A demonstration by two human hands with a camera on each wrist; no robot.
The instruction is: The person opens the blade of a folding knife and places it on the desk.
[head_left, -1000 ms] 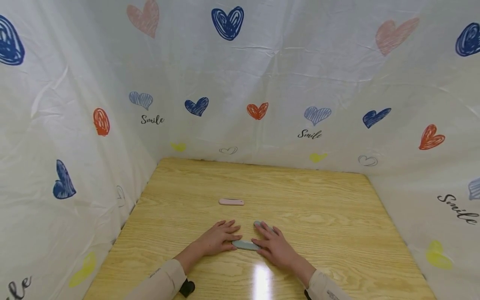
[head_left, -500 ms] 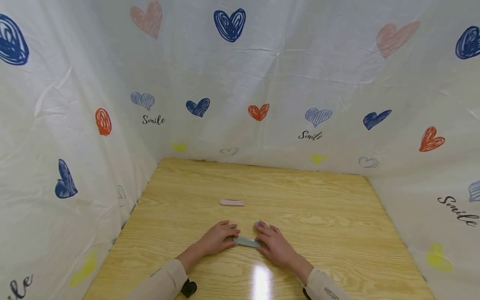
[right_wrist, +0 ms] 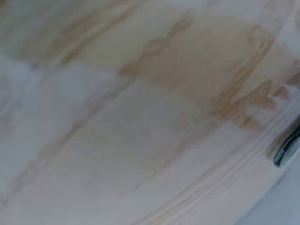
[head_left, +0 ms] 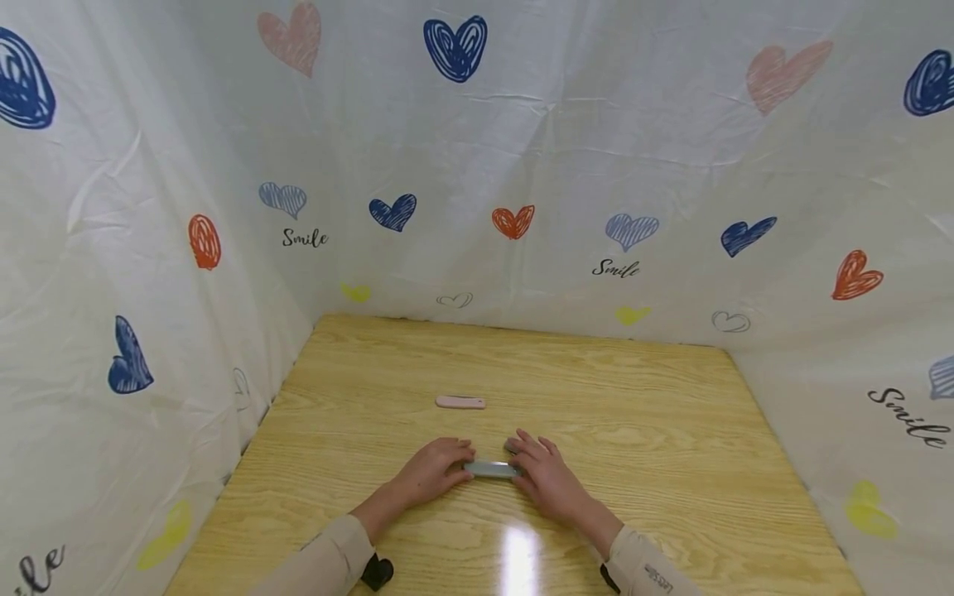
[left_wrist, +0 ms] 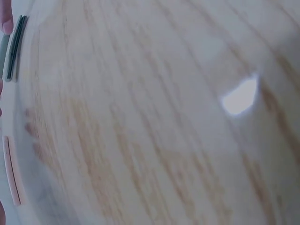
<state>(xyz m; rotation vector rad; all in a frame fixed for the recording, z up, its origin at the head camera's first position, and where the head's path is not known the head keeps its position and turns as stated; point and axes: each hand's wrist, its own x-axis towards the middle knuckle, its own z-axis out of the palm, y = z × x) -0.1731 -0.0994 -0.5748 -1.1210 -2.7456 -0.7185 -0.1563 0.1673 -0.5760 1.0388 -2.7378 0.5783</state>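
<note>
Both hands are on one part, a slim grey-blue bar (head_left: pixel 490 469), near side of the bench (head_left: pixel 626 397), roughly mid-width. Left hand (head_left: pixel 434 472) pinches its left end, thumb on the near side, fingers on the far side. Right hand (head_left: pixel 550 480) has the right end the same way, thumb and finger closed on it. Hands are apart from each other, the bar spans the gap between them. Bar runs close to level left-right in the head view, with a bright edge along the top. Can't tell whether its underside touches the bench.

Second grey piece (head_left: pixel 511 446) sits just beyond the bar, mostly hidden under the right hand's fingers; only its left end shows. Can't tell if the fingers touch it.

Pink bar (head_left: pixel 460 402), similar slim shape, lies flat farther back, left of the second grey piece, roughly parallel to the held bar and well apart from both hands. Thin dark line along its far edge.

Wrist cams: mostly blurred bench. Left one catches the pink bar and a dark-slotted greenish piece at its left edge. Right one catches a dark-edged end at its right edge; can't tell which piece.

Beige sleeves (head_left: pixel 320 556) on both arms. White sheet (head_left: pixel 551 157) with printed hearts surrounds the bench on the three visible sides.
</note>
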